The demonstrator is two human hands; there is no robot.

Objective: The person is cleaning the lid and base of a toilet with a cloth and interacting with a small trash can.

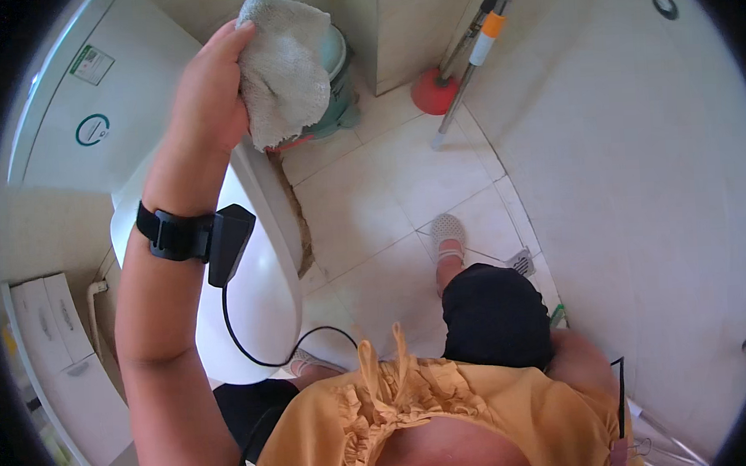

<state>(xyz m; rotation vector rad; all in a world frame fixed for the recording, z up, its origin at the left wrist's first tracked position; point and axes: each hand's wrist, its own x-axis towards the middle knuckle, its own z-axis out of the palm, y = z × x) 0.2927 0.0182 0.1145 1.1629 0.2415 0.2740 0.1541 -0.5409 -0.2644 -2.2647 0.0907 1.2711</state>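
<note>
My left hand (213, 83) grips a crumpled light grey terry cloth (285, 73) by its left side, with the thumb on top. It is held out in front of me, above the far end of a white ceramic toilet (250, 296). Behind the cloth, and partly hidden by it, stands a green bin (340, 89). The toilet's tank (143, 74) bears stickers with writing and lies to the left of my hand. A black strapped device (205, 238) with a cable sits on my left forearm. My right hand is out of view; only the upper arm shows.
A red rubber plunger (435, 92) stands in the far corner beside a metal pole (474, 60) with an orange band. A floor drain (521, 262) lies near the right wall. At left are a pale drawer cabinet (80, 381) and a pipe (94, 317).
</note>
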